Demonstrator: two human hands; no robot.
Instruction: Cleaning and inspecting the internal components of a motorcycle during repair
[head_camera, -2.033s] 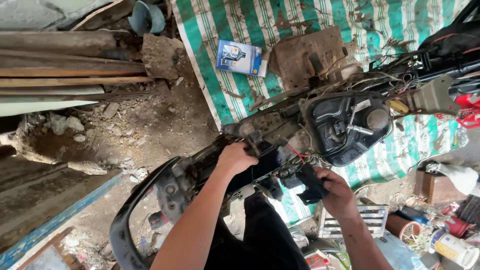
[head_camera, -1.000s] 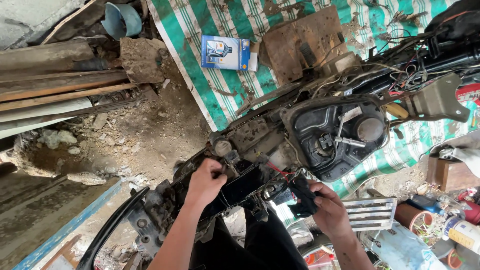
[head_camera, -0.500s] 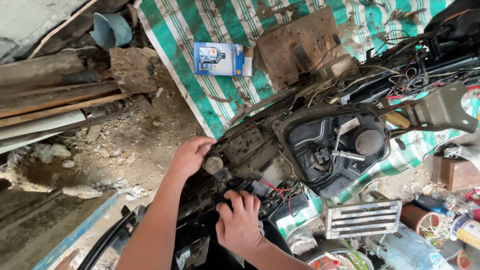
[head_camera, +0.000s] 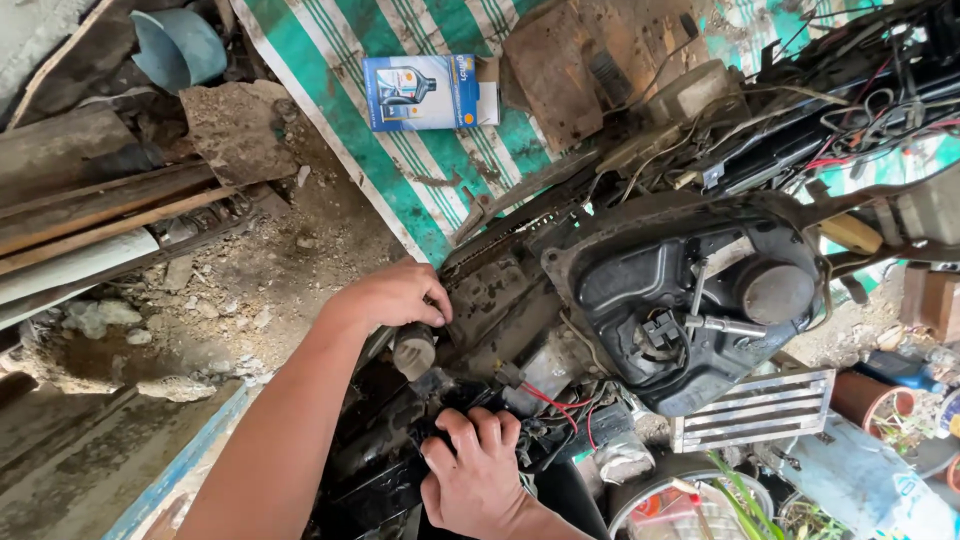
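The left hand (head_camera: 392, 297), left of centre, curls over the edge of the grimy black stripped scooter frame (head_camera: 520, 300), just above a pale round plastic cap (head_camera: 413, 350); the right hand (head_camera: 475, 470), at lower centre, clamps a black part beside red wires (head_camera: 560, 405). The frame fills the centre and right; a blue printed carton (head_camera: 420, 92) lies on the green striped tarpaulin (head_camera: 330, 70) at upper centre.

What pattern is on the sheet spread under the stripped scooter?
Green and white stripes on the tarpaulin, dirty and worn; the head view shows it best.

Right hand's (head_camera: 475, 470) fingertips hidden among dark parts (head_camera: 400, 470)
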